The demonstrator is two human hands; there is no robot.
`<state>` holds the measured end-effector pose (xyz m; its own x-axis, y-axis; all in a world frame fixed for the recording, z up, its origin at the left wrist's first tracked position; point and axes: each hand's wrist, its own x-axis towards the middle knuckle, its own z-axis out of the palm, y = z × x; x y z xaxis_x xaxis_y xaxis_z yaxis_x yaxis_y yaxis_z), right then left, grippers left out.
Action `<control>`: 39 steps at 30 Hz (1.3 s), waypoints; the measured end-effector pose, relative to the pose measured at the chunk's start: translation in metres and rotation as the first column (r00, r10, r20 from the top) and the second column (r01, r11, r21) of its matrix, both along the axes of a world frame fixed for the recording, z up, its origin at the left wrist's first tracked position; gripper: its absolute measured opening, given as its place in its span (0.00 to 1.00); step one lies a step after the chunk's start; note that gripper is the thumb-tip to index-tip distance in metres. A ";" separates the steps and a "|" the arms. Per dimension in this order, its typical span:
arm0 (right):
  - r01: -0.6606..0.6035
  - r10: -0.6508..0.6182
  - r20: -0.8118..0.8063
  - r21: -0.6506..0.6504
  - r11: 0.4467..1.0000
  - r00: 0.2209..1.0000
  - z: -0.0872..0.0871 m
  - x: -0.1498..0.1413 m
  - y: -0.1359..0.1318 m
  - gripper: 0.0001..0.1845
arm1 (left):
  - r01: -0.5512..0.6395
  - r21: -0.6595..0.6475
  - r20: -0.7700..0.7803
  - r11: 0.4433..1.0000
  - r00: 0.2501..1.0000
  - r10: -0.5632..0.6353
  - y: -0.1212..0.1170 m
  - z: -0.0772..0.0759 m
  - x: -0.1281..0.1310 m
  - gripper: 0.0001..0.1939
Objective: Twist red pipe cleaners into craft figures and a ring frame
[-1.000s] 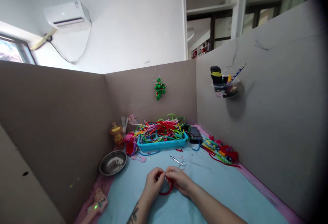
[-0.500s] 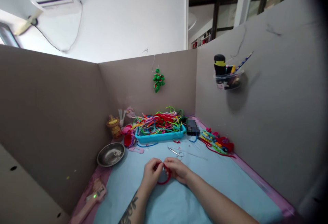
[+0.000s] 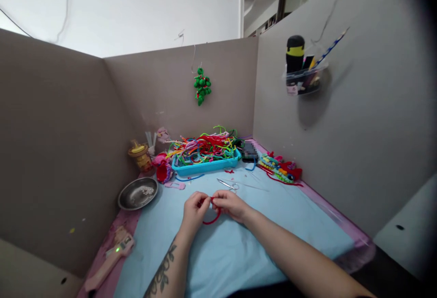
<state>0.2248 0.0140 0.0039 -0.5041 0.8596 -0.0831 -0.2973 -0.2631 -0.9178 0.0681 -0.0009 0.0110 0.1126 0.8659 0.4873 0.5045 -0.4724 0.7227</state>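
Note:
Both hands meet over the middle of the light blue cloth (image 3: pixel 235 252). Between them is a red pipe cleaner (image 3: pixel 212 220), bent into a loop that hangs below the fingers. My left hand (image 3: pixel 196 209) pinches it with thumb and forefinger. My right hand (image 3: pixel 230 204) pinches the same red strand, its fingertips close to the left ones; the exact grip is partly hidden by the fingers. Just beyond the hands lies a pair of small scissors (image 3: pixel 228 184).
At the back, a blue tray (image 3: pixel 205 167) is heaped with colourful pipe cleaners. A metal bowl (image 3: pixel 131 200) with small white bits and a pink glue gun (image 3: pixel 112 259) stand left. Finished-looking colourful pieces (image 3: pixel 282 169) lie right. Grey panels enclose the table; a cup of tools (image 3: pixel 303 79) hangs right.
The view has tilted down and shifted, so the table things appear higher and slightly left. Both hands keep hold of the red pipe cleaner, fingertips still together.

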 end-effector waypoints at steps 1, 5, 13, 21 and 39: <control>0.001 -0.001 0.004 0.006 1.000 1.000 -0.001 0.000 0.000 0.16 | 0.007 0.003 -0.002 1.000 1.000 -0.007 0.000 0.001 0.001 0.09; 0.059 -0.074 0.085 0.166 0.984 0.994 -0.006 -0.001 0.002 0.12 | 0.013 -0.011 0.030 1.000 0.999 -0.013 -0.002 0.002 0.003 0.09; 0.076 -0.381 0.355 0.640 0.765 0.854 -0.007 -0.001 0.005 0.04 | 0.035 -0.144 0.131 0.989 0.991 -0.016 0.001 -0.005 -0.003 0.09; -0.007 -0.441 0.382 0.762 0.648 0.812 -0.015 0.000 0.013 0.04 | 0.015 -0.158 0.135 0.987 0.991 0.007 -0.001 -0.008 -0.001 0.09; -0.016 -0.465 0.344 0.817 0.576 0.815 -0.006 0.002 0.006 0.05 | 0.174 -0.348 0.379 0.921 0.925 -0.032 -0.002 -0.008 -0.001 0.06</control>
<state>0.2267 0.0200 -0.0016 -0.3768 0.7859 0.4903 0.2930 0.6032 -0.7418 0.0669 -0.0028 0.0031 0.0903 0.9831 0.1594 0.1402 -0.1710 0.9752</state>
